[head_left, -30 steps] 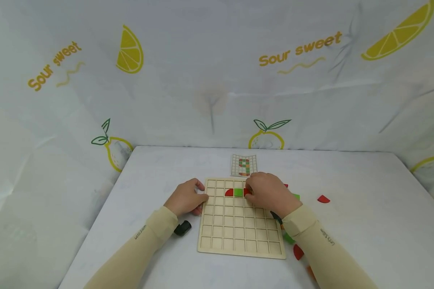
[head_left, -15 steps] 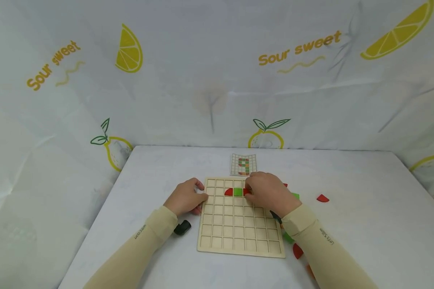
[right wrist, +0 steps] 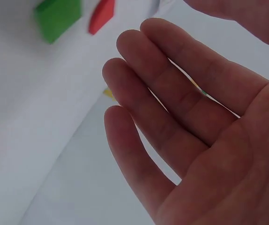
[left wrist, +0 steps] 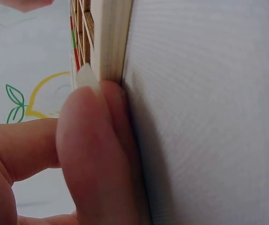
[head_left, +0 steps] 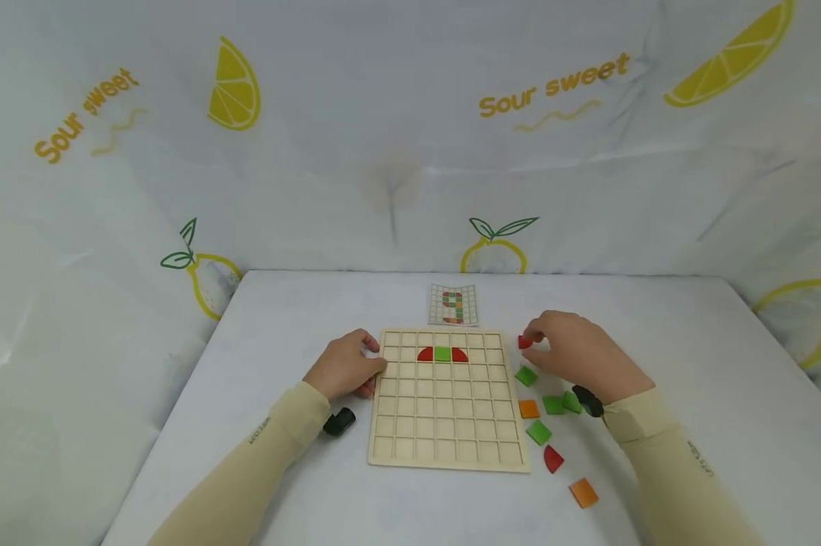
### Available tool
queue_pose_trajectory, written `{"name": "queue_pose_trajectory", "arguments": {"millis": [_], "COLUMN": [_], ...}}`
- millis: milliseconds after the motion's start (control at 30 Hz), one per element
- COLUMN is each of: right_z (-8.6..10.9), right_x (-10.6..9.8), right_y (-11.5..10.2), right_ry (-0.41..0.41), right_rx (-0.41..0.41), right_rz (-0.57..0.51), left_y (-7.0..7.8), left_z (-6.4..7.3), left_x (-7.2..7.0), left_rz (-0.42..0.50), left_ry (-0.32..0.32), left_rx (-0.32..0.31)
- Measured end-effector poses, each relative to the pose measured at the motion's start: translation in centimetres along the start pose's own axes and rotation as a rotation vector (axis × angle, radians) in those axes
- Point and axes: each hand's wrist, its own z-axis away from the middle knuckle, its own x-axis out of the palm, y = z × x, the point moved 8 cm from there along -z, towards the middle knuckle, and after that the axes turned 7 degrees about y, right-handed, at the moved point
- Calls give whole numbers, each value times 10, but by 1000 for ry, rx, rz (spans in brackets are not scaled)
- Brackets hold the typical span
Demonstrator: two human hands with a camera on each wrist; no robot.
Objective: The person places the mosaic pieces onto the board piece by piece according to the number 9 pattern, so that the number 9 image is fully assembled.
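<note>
A pale wooden grid board [head_left: 445, 409] lies on the white table. In its second row sit a red quarter-round tile [head_left: 426, 354], a green square tile [head_left: 442, 354] and another red quarter-round tile [head_left: 459, 355]. My left hand [head_left: 342, 368] holds the board's left edge, thumb tip [left wrist: 90, 101] at the rim in the left wrist view. Right of the board, my right hand [head_left: 581, 353] reaches with spread thumb and fingertips at a loose red tile [head_left: 523, 342]. In the right wrist view its fingers [right wrist: 158, 131] are relaxed and apart from the red tile [right wrist: 101, 16].
A small pattern card [head_left: 453, 305] stands behind the board. Several loose tiles lie along the board's right side, including green ones [head_left: 539, 432], orange ones [head_left: 583, 493] and a red one [head_left: 553, 459]. A white cloth wall [head_left: 383, 152] rises behind the table.
My right hand has left the board and moved right to the loose tiles; the right-hand red tile stays in its cell. My left hand keeps its hold. The head view has shifted slightly.
</note>
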Motion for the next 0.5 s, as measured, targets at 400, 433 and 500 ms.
{"name": "queue_pose_trajectory", "arguments": {"millis": [400,433,500], "right_z": [14,14,16], "right_x": [13,14,17], "right_y": [34,36,39], "right_ry": [-56,-59,-64], "right_rx": [98,105,118], "right_rz": [-45,-44,-43], "left_y": [0,1,1], "left_z": [2,2,3], "left_x": [-4,-3,0], "left_rz": [8,9,7], "left_ry": [-6,-9,-10], "left_rx": [-12,-12,-16]}}
